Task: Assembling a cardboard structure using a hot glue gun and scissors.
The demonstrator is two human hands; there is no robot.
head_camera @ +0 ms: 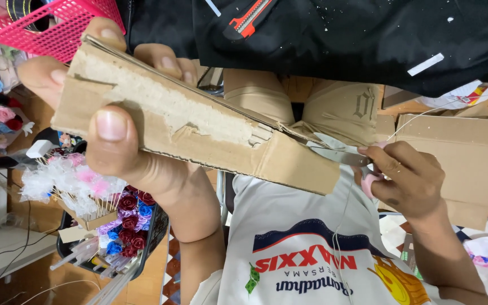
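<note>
Hands apart: left [120, 141] grips cardboard strip [199, 127], right [408, 181] clamps scissors [343, 155] at its edge.

Checkered tile floor [171, 248]; pink mesh basket [52, 28]; black tray [148, 240] of ribbon roses [128, 217]; flattened cardboard sheets [458, 152]

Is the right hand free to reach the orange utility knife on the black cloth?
Probably not: the right hand grips scissors cutting the brown cardboard strip, and the orange utility knife lies beyond that cardboard.
</note>
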